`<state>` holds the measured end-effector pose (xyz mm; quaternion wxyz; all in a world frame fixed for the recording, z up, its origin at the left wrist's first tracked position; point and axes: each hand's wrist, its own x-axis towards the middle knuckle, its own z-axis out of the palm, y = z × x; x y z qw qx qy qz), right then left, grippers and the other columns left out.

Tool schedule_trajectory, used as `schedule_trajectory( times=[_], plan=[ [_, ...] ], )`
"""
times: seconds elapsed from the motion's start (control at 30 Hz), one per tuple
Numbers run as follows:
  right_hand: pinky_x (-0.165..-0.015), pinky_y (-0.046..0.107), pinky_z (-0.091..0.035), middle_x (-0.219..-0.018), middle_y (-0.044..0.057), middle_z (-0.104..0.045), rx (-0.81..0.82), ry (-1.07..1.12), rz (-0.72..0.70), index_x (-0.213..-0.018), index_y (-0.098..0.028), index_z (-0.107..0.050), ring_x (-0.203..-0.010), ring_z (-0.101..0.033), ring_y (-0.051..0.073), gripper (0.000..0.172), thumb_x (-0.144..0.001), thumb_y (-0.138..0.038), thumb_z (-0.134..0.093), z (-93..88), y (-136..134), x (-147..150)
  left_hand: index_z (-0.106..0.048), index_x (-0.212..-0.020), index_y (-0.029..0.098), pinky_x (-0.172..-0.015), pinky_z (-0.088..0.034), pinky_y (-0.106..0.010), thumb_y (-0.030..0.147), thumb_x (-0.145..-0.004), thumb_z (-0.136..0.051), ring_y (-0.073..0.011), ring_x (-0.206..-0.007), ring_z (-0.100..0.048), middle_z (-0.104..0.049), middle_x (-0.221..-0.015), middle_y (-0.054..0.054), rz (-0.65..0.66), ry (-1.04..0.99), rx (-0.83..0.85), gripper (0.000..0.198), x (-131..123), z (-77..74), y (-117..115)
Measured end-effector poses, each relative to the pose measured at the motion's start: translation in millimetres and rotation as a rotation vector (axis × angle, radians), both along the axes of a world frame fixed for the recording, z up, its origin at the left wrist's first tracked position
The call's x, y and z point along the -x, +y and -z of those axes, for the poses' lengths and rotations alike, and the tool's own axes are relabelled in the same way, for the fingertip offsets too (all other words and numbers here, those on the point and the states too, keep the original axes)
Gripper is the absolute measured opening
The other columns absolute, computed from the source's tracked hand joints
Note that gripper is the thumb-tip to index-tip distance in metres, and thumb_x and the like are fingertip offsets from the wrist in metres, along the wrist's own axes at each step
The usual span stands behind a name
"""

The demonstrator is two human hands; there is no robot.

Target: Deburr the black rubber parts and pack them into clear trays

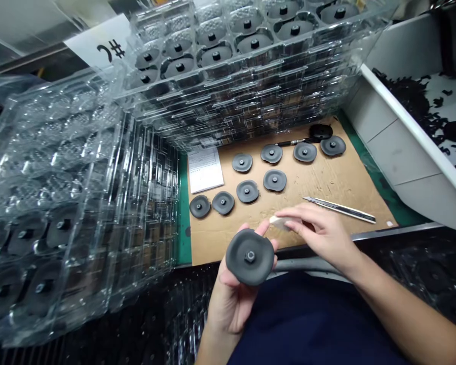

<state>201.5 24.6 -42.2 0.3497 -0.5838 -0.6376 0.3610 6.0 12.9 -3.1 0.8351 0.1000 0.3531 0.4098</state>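
My left hand [233, 299] grips a round dark grey rubber disc [237, 266] by its edge, its small central stud facing up. Between the thumb and fingers of my right hand [319, 228] is a small off-white block [283, 222], held just beyond the disc and apart from it. A slim cutter knife [340, 209] lies on the cardboard sheet [251, 228] past my right hand. Several similar discs rest on the cardboard, among them one disc [247, 191] near the middle and another disc [200, 206] at the left.
Tall stacks of clear plastic trays [228, 96] holding discs stand at the back and left. A printed paper pad [205, 170], a pen [292, 142] and a round black piece [320, 132] lie on the cardboard. At right, a white bin wall [414, 126] borders black scraps [406, 99].
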Motion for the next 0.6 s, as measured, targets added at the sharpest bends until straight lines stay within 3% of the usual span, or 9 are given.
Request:
schedule_trajectory(
  times=[0.1, 0.17, 0.23, 0.3, 0.4, 0.47, 0.6],
  plan=[
    [-0.074, 0.03, -0.044, -0.091, 0.001, -0.07, 0.123, -0.062, 0.033, -0.101, -0.025, -0.068, -0.081, -0.061, 0.016, 0.02, -0.088, -0.027, -0.053, 35.0, -15, -3, -0.061, -0.117, 0.029, -0.093, -0.05, -0.034, 0.046, -0.059, -0.075, -0.0285, -0.112, -0.059, -0.059, -0.129, -0.007, 0.002, -0.043, -0.011, 0.061, 0, -0.4, 0],
    [-0.068, 0.029, -0.045, -0.088, 0.001, -0.069, 0.157, -0.083, 0.058, -0.101, -0.023, -0.068, -0.075, -0.061, 0.016, 0.021, -0.088, -0.027, -0.052, 36.0, -18, -3, -0.062, -0.116, 0.029, -0.093, -0.05, -0.034, 0.046, -0.061, -0.073, -0.0281, -0.11, -0.061, -0.061, -0.126, -0.006, -0.001, -0.053, -0.019, 0.059, -3, 1.5, 0],
    [-0.063, 0.027, -0.045, -0.093, 0.002, -0.068, 0.12, -0.057, 0.126, -0.107, -0.023, -0.065, -0.071, -0.059, 0.014, 0.024, -0.09, -0.026, -0.049, 15.5, -13, 1, -0.062, -0.116, 0.028, -0.092, -0.051, -0.035, 0.045, -0.062, -0.073, -0.0278, -0.106, -0.062, -0.063, -0.123, -0.006, -0.013, -0.049, -0.03, 0.058, -8, 3.8, -1],
    [-0.066, 0.027, -0.046, -0.1, 0.003, -0.066, -0.024, -0.01, 0.139, -0.114, -0.022, -0.06, -0.075, -0.058, 0.013, 0.027, -0.09, -0.024, -0.048, -17.2, -7, 9, -0.06, -0.119, 0.028, -0.091, -0.051, -0.033, 0.046, -0.062, -0.074, -0.027, -0.107, -0.062, -0.064, -0.121, -0.006, -0.042, -0.015, -0.026, 0.061, -11, 6.0, -3],
    [-0.08, 0.031, -0.046, -0.098, 0.005, -0.066, -0.355, 0.036, -0.077, -0.115, -0.016, -0.058, -0.084, -0.058, 0.015, 0.028, -0.089, -0.018, -0.049, -59.5, -4, 29, -0.052, -0.128, 0.03, -0.094, -0.049, -0.028, 0.04, -0.068, -0.074, -0.0236, -0.114, -0.058, -0.063, -0.122, -0.005, -0.083, 0.095, 0.001, 0.065, -11, 9.1, -5],
    [-0.081, 0.034, -0.046, -0.09, 0.006, -0.066, -0.431, 0.028, -0.205, -0.11, -0.012, -0.06, -0.083, -0.057, 0.017, 0.025, -0.088, -0.014, -0.048, -72.9, -7, 41, -0.047, -0.132, 0.031, -0.098, -0.046, -0.03, 0.032, -0.072, -0.073, -0.0229, -0.116, -0.056, -0.061, -0.125, -0.004, -0.105, 0.166, -0.005, 0.065, -6, 10.5, -5],
    [-0.076, 0.031, -0.047, -0.087, 0.005, -0.065, -0.302, 0.029, -0.364, -0.104, -0.011, -0.06, -0.08, -0.056, 0.015, 0.023, -0.088, -0.011, -0.044, -79.1, -4, 50, -0.047, -0.131, 0.031, -0.098, -0.047, -0.033, 0.032, -0.068, -0.077, -0.0255, -0.115, -0.057, -0.058, -0.129, -0.005, -0.163, 0.248, -0.055, 0.07, -3, 6.3, -6]
  ],
)
